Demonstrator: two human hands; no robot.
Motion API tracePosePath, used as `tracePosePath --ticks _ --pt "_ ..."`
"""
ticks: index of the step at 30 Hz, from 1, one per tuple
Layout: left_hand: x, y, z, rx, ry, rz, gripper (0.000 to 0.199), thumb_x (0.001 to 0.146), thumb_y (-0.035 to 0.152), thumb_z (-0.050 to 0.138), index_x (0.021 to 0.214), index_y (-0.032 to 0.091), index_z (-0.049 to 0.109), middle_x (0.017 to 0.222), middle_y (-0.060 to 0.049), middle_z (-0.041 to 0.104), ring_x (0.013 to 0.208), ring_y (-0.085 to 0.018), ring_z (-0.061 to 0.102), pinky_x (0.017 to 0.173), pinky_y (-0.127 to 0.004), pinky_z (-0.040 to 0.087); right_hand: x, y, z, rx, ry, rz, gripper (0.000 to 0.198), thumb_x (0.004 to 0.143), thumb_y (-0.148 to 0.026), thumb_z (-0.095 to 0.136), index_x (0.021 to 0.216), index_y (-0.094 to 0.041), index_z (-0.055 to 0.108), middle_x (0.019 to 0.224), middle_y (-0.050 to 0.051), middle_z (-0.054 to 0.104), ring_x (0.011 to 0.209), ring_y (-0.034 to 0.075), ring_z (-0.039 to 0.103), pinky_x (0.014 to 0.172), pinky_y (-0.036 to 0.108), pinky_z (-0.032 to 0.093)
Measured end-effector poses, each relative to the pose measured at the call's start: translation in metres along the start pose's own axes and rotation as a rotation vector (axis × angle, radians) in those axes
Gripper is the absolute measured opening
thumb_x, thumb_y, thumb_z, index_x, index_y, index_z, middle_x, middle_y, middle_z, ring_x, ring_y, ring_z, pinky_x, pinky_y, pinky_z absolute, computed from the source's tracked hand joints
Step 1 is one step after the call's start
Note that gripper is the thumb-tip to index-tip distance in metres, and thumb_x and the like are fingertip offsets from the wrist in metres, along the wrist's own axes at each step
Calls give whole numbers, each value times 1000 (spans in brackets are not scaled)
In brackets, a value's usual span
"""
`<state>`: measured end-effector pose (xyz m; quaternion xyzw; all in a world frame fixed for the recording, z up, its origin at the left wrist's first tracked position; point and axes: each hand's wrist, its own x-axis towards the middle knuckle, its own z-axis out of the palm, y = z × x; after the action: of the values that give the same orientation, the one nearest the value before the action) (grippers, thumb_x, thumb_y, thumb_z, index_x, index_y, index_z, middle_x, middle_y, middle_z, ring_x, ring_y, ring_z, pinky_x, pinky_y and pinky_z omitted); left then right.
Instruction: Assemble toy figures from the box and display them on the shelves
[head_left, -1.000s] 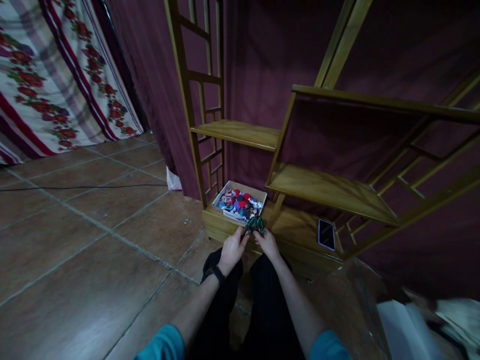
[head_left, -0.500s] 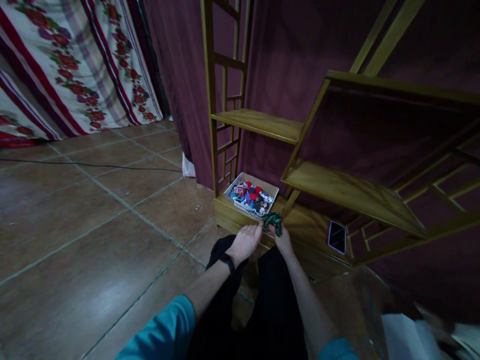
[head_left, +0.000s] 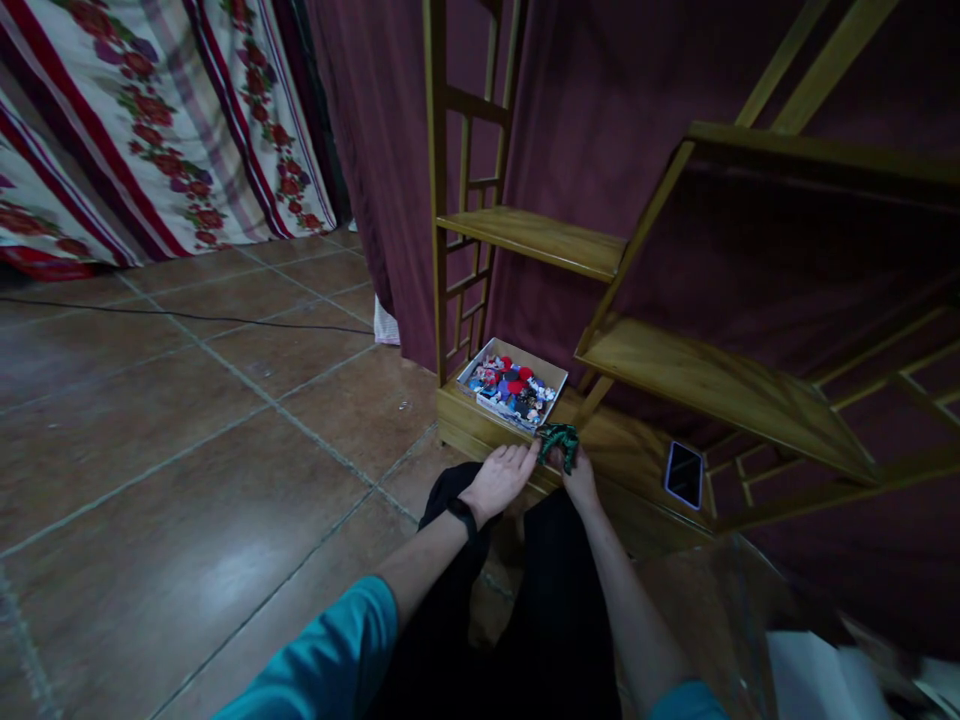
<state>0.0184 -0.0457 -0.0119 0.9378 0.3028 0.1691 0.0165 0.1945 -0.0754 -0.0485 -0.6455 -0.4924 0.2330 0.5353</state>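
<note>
A shiny, dark green cloth piece [head_left: 559, 444], bunched and curved, is between my two hands in front of the low shelf. My left hand [head_left: 504, 480], with a dark band on the wrist, is closed with thumb and fingertips at its left end. From below and the right, my right hand [head_left: 579, 482] grips the same piece; its fingers are partly hidden behind the cloth. Just beyond them, a shallow white box [head_left: 559, 385] of small red, purple, black and white items [head_left: 514, 385] sits on the wooden base. Its near corner is close to the green cloth.
A wooden shelf unit [head_left: 529, 238] with stepped boards stands against a maroon curtain [head_left: 562, 120]. A phone or tablet [head_left: 684, 475] lies on its base at the right. A black cable [head_left: 187, 316] crosses the tiled floor [head_left: 187, 420]. White papers [head_left: 806, 675] lie at lower right.
The whole view has shifted slightly, so the shelf, box and hands appear a little further right. Both hands stay on the green cloth with little change in grip.
</note>
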Motion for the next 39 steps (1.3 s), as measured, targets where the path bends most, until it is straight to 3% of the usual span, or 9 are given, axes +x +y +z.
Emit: tracePosePath --ticks 9,18,26,39 --pt "-2 -1 -5 67 -6 60 52 87 10 26 138 15 15 113 -12 52 103 -20 50 88 -32 36 1 0 1 87 -25 5 34 74 -38 53 100 -17 57 98 9 64 86 21 59 79 35 47" --pt "-2 -5 -4 106 40 94 57 83 4 30 138 14 14 103 -11 54 95 -18 53 83 -32 39 6 14 5 154 5 -40 25 71 -34 57 91 -18 58 82 5 65 73 18 59 75 34 47" --pt "0 -6 -3 109 56 112 60 81 3 32 138 14 14 100 -9 54 90 -17 53 80 -31 40 3 0 4 212 12 -26 20 71 -30 55 87 -19 58 71 3 65 64 17 58 66 31 48" --pt "4 -9 -12 204 10 180 53 85 6 26 137 11 15 108 -12 54 98 -18 52 82 -31 40 5 4 1 273 16 18 27 68 -35 61 90 -19 60 85 5 67 83 21 61 78 35 47"
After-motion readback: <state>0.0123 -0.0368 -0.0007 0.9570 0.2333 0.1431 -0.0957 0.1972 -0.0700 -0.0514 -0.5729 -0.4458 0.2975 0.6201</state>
